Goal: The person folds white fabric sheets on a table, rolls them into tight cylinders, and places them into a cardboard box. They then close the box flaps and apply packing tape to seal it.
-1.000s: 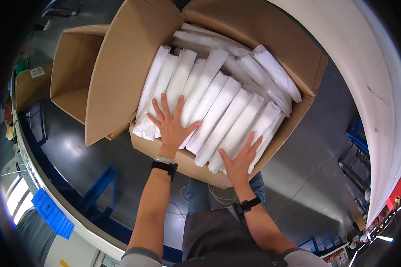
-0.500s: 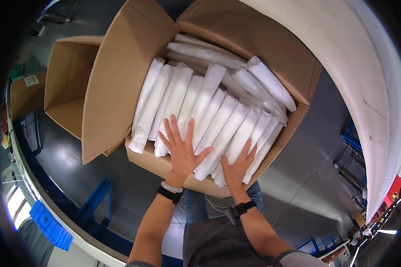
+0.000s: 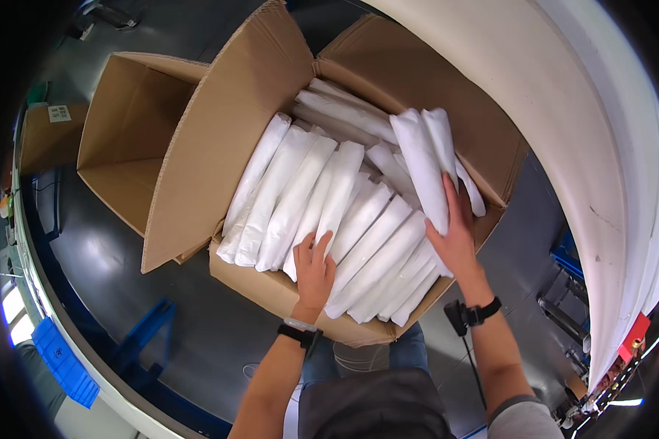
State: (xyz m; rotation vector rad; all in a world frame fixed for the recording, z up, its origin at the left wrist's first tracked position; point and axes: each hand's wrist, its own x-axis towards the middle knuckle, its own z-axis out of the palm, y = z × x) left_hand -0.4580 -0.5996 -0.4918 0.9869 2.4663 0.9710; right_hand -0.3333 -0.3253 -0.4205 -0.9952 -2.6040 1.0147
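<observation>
A large open cardboard box [image 3: 231, 265] in front of me holds several long white plastic-wrapped rolls [image 3: 300, 208]. Most lie slanted side by side in the near row; others lie crosswise behind them. At the box's right side, my right hand [image 3: 458, 238] is closed around the lower part of a pair of white rolls [image 3: 420, 164], which stand tilted up above the rest. My left hand [image 3: 316, 276] rests on the near ends of the middle rolls, fingers apart and slightly bent, holding nothing. The right hand's grip is partly hidden by the rolls.
A tall flap [image 3: 220, 139] rises on the box's left. Beyond it stands another open cardboard box [image 3: 128, 139]. A large white curved sheet [image 3: 556, 102] hangs along the right. A blue bin [image 3: 64, 364] and blue metal frame [image 3: 150, 340] are at lower left.
My right hand has moved right and away from me, and now grips rolls that stand raised. My left hand has shifted slightly right and nearer, its fingers less spread.
</observation>
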